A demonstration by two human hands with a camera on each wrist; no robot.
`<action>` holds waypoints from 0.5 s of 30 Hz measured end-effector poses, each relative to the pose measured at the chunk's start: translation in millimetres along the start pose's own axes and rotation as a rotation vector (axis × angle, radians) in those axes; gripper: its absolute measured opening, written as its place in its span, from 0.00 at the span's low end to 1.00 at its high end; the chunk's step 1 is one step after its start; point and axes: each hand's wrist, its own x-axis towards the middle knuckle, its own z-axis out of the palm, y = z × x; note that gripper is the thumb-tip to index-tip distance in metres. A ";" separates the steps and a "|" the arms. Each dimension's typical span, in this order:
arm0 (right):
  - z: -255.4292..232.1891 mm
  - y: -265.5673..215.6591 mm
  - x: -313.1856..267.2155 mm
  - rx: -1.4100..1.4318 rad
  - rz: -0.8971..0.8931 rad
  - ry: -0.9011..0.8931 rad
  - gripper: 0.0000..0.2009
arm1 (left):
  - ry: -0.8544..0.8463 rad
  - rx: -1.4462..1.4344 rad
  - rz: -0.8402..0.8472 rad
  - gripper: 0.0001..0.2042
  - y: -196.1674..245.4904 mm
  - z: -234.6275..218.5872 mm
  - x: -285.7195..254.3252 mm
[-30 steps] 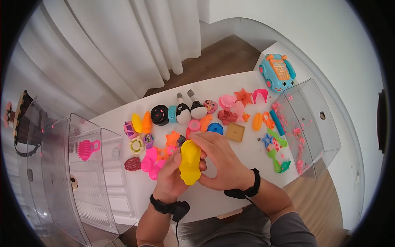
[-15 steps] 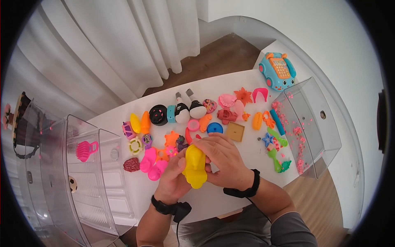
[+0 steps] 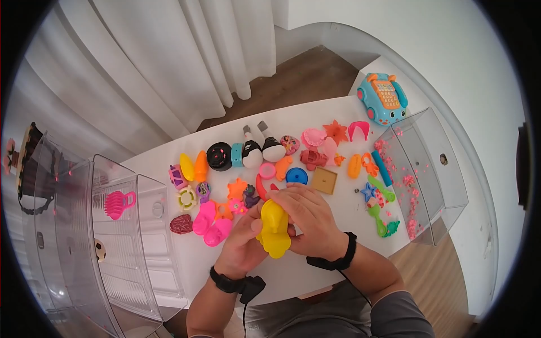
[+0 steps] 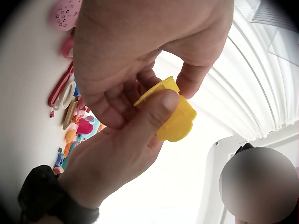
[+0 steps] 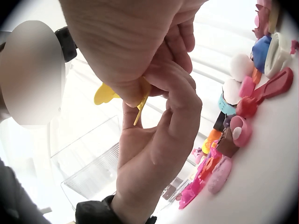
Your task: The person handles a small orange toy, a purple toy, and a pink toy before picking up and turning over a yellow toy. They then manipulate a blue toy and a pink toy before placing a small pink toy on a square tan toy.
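Both hands hold a yellow plastic toy piece [image 3: 275, 232] with a raised body and a scalloped edge, above the near part of the white table. My left hand [image 3: 241, 243] grips its left side, thumb along the edge. From the right, my right hand [image 3: 311, 218] pinches it, its fingers reaching over the top end. In the left wrist view, the right thumb presses flat on the yellow toy piece [image 4: 175, 122]. Mostly hidden by fingers in the right wrist view, the yellow toy piece [image 5: 106, 94] shows a lobed end and a thin edge.
Many small toys cover the table beyond the hands, including a blue round lid [image 3: 296, 176], a tan square tray [image 3: 324, 181] and pink shoes [image 3: 217, 232]. Clear bins stand left [image 3: 141, 242] and right [image 3: 437, 191]. A toy phone [image 3: 383, 98] sits at the far right.
The yellow toy piece has shifted a little right and tilted between the hands. My left hand has moved slightly right with it; the grip stays on both sides.
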 end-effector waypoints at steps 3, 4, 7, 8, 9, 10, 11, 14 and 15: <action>-0.1 0.5 0.0 0.009 -0.005 -0.007 0.31 | 0.007 -0.059 -0.003 0.35 0.4 4.0 0.0; 0.3 0.5 0.0 0.013 -0.011 -0.011 0.31 | 0.006 -0.058 0.002 0.35 -0.4 4.4 -0.2; 0.8 -1.9 3.1 0.013 -0.021 0.002 0.31 | 0.061 0.034 0.046 0.35 -2.1 6.0 -1.4; 2.2 -0.8 2.6 0.016 -0.028 0.001 0.31 | 0.077 0.036 0.051 0.35 -2.3 6.8 -1.4; 4.0 2.2 0.7 -0.003 -0.031 -0.006 0.33 | 0.093 0.037 0.055 0.34 -2.4 7.4 -1.1; 4.9 4.2 -1.2 -0.022 -0.031 -0.014 0.34 | 0.093 0.037 0.058 0.34 -1.6 9.3 -0.7; 4.5 4.7 -2.8 -0.023 -0.033 -0.016 0.34 | 0.110 0.033 0.051 0.32 -0.2 12.3 -0.4; 3.2 2.1 -1.7 -0.032 -0.007 -0.053 0.38 | 0.145 0.022 0.046 0.30 1.0 12.7 0.3; 1.5 -3.2 2.4 -0.014 -0.001 -0.064 0.38 | 0.164 0.018 0.046 0.28 1.4 11.4 0.5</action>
